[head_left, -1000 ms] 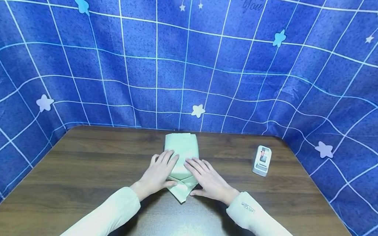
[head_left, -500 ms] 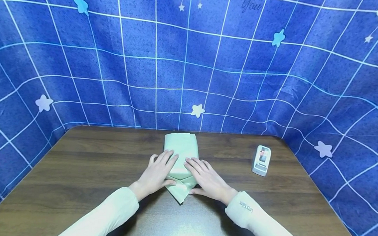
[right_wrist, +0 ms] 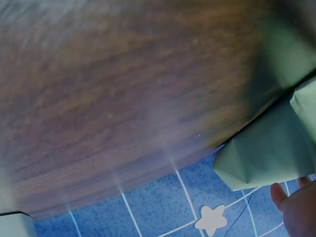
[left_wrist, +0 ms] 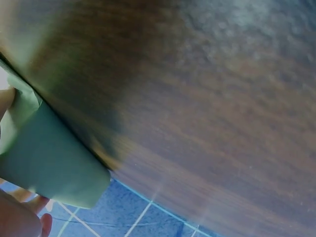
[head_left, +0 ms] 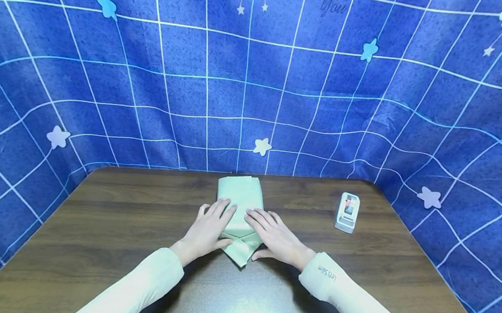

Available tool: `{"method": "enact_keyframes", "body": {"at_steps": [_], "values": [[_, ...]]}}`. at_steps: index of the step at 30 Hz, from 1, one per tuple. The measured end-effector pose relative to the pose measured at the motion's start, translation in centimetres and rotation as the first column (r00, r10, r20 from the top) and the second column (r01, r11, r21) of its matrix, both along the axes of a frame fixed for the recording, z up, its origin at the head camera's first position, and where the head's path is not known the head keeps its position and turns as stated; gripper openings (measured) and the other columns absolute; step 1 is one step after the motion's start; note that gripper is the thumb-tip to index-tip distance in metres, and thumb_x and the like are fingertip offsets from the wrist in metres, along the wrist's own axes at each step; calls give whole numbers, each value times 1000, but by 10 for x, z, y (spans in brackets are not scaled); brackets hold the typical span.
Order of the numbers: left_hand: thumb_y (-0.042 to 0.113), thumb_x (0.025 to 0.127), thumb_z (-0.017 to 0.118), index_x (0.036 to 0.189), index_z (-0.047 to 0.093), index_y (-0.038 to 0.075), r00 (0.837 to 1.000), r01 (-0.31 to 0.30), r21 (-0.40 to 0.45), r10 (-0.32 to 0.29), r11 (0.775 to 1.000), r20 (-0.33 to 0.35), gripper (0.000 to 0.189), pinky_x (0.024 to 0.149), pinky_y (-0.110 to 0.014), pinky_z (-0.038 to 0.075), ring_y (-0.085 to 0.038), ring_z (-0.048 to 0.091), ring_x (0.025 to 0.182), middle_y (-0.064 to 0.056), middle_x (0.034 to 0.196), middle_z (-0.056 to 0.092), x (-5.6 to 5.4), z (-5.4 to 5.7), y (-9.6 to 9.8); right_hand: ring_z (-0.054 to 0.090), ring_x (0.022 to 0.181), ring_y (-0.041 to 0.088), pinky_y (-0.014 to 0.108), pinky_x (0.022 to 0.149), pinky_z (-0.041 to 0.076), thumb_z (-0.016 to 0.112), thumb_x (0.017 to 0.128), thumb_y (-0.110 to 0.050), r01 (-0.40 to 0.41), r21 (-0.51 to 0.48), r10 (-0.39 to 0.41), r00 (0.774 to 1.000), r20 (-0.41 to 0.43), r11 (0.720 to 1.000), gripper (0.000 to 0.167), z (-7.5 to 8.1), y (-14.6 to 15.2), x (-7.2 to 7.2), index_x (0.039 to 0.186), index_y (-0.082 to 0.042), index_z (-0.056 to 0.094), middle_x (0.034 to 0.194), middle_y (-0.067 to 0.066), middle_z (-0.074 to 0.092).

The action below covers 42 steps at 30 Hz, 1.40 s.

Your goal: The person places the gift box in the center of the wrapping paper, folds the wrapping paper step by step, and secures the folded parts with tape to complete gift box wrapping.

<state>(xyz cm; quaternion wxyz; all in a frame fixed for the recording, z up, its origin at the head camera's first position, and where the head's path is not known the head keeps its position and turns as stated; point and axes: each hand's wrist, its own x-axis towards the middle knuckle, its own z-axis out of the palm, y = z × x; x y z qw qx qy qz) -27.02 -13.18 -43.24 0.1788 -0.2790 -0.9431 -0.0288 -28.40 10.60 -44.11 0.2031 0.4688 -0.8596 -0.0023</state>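
L hand [head_left: 208,226], fingers extended, rests on green pkg [head_left: 241,191] betw hands; its front flap [head_left: 240,252] could pop up if either hand's pressure slackens; R hand [head_left: 279,236] likewise extended on pkg; white gadget [head_left: 347,213] well to its R

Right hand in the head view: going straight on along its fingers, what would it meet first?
The right hand rests on the green-wrapped package; sliding on across its top, it would probably meet the left hand first, though depth is unclear.

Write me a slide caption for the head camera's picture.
Left hand and right hand rest on a pale green package on a wood-grain table, a white device to the right.
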Motion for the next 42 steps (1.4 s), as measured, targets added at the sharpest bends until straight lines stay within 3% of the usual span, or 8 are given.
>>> {"method": "enact_keyframes", "body": {"at_steps": [8,14,22,26,32,42], "values": [[49,71,72,140,32,7,1000,-5,-20,4,1000,-15,90,98,-51,29,-34,33,131,-18,143,32,-1,-3,2,30,134,26,44,104,32,63,71,-60,3,-2,-3,1000,-20,1000,96,1,-2,0,142,-6,29,147,9,31],[48,74,70,141,30,6,1000,29,-4,-29,1000,1,88,98,-51,29,-36,31,132,-20,145,30,1,-2,-1,30,134,25,43,105,31,60,75,-60,4,7,-4,1000,-29,1000,91,0,-2,-2,142,-7,29,146,8,32],[32,76,71,143,26,6,983,152,-1,-151,988,106,85,100,-54,26,-38,23,136,-23,148,23,2,7,-13,30,134,25,44,104,32,60,76,-59,1,5,-1,999,-32,1000,90,-1,-1,-3,142,-6,29,146,9,33],[40,70,74,145,21,7,974,165,-28,-159,986,162,98,103,-54,23,-37,19,138,-22,150,16,1,10,-16,31,134,25,45,102,34,59,77,-58,-4,2,4,999,-34,1000,88,0,-1,-2,142,-6,29,145,9,33],[56,58,77,143,26,5,981,164,-3,-163,986,108,111,100,-56,25,-41,24,135,-25,148,21,2,8,-14,31,133,25,43,103,33,58,79,-57,-4,-4,4,999,-38,1000,85,0,-1,-2,141,-6,30,145,9,34],[51,70,72,143,28,8,989,136,-28,-134,990,55,95,101,-54,26,-38,26,135,-22,147,26,2,5,-13,32,133,24,42,102,34,54,87,-48,-11,-17,11,999,-32,1000,71,0,0,-3,141,-8,31,144,8,35]]}}
